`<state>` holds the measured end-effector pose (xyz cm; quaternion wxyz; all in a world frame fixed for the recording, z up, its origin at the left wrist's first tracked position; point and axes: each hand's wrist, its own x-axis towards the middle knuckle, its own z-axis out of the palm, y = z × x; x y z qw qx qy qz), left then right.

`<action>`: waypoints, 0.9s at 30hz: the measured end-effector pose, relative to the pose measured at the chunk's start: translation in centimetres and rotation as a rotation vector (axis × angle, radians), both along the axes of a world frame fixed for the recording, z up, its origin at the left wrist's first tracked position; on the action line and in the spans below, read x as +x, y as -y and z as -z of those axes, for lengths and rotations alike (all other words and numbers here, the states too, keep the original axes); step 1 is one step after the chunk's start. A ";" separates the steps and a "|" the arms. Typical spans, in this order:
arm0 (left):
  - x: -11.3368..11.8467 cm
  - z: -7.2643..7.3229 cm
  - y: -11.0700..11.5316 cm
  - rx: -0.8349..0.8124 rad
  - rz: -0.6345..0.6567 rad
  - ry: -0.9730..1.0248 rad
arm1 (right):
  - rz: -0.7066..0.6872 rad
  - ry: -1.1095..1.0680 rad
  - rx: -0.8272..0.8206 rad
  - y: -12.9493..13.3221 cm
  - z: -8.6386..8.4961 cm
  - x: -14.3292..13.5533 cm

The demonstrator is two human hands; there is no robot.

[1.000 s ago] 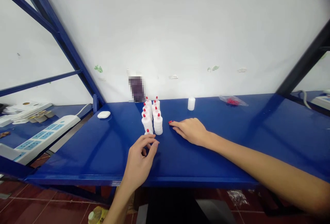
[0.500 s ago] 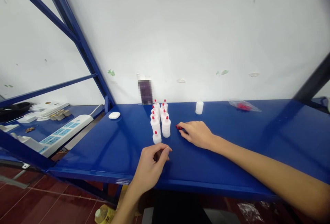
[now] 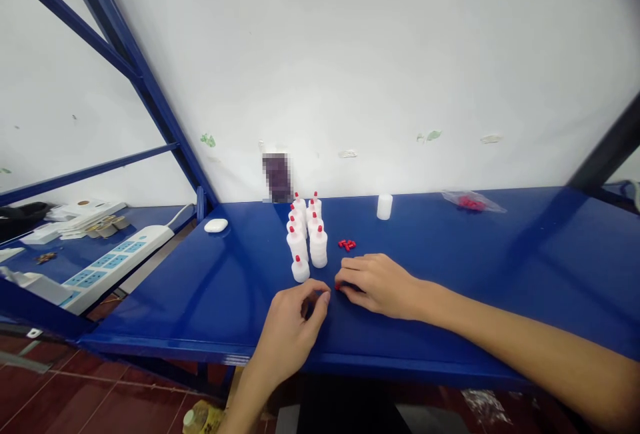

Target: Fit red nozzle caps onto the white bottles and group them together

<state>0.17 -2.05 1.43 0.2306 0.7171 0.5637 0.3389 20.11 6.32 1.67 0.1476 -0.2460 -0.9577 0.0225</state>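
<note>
Behind the blue worktop [image 3: 500, 254] rises a white wall [image 3: 350, 54] with some torn marks on it. From the head view, which is the only one, I see white bottles [image 3: 319, 252] standing upright in two close rows, starting near the back edge and reaching toward the front edge, left of the middle. Each shows a red tip on top. Probably they stand so tightly to keep good order and leave free space before the hands.

Loose red caps [image 3: 347, 245] lie in a small heap just right of the rows, I think for a short reach. More red pieces are in a clear bag [image 3: 470, 203] near the back edge, toward the back right corner, and a white container [image 3: 384, 207] stands between bag and bottles.

The right hand [image 3: 383, 284] is pinching one red cap [image 3: 337, 287] by thumb and forefinger, a light hold which suits so small a thing. The left hand [image 3: 293, 327] is curled before the front bottle; whether its fingertips hold something, I cannot tell.

Half a second ago, the right hand was covering the heap; now it has come closer to the front edge, and the heap is uncovered. The left hand remains by the front bottle.
</note>
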 end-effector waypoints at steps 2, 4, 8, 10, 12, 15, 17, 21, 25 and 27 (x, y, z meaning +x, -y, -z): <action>0.2 -0.1 0.0 0.005 0.022 -0.054 | 0.000 -0.110 -0.010 0.4 0.2 -0.2; 0.3 -0.2 0.1 0.019 0.040 -0.081 | -0.009 -0.224 -0.011 0.7 0.4 -0.4; 0.3 -0.2 0.1 0.015 0.058 -0.085 | -0.078 -0.334 0.033 1.0 0.8 -0.7; 0.2 -0.1 0.1 0.013 0.067 -0.089 | -0.102 -0.360 0.041 1.1 0.9 -0.8; 0.2 0.0 0.1 0.021 0.092 -0.118 | -0.113 -0.369 0.052 1.2 1.0 -0.8; 0.1 0.3 0.1 0.038 0.124 -0.206 | -0.128 -0.315 0.052 1.4 0.9 -0.9; 0.2 0.4 0.1 0.043 0.107 -0.248 | -0.120 -0.253 0.004 1.6 0.7 -0.8; 0.3 0.5 0.1 0.040 0.069 -0.271 | -0.003 -0.104 -0.033 1.7 -0.2 -0.4; 0.3 0.4 0.1 0.043 0.063 -0.276 | 0.120 0.134 0.072 1.5 -1.4 0.2; 0.3 0.3 0.1 0.050 0.070 -0.276 | 0.138 0.199 0.079 1.4 -1.7 0.5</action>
